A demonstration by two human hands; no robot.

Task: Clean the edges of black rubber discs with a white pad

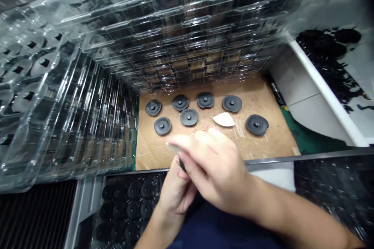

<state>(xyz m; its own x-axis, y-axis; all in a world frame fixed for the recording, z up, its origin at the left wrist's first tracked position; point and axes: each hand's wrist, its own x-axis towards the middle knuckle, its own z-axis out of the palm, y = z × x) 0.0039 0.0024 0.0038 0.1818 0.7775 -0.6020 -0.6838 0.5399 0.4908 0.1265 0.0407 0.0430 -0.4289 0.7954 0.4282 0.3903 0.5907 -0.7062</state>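
My left hand [175,190] is closed around a small black part [182,164], mostly hidden by the fingers. Right above it, my right hand [216,163] is closed in a pinch on a thin grey-white piece [174,147] pressed near the black part. Whether that piece is a blade or a folded sheet, I cannot tell. Beyond the hands, several black rounded discs with a small central hub, such as one disc [189,117], lie on a cardboard sheet [154,155]. Among them lies a white, roughly triangular piece [224,119].
Stacked clear plastic trays [187,27] rise behind the cardboard, and another stack [73,116] stands at left. A white-edged box [327,93] and a black marker-like stick [274,87] are at right. Below the table edge, a tray [131,210] holds several black discs.
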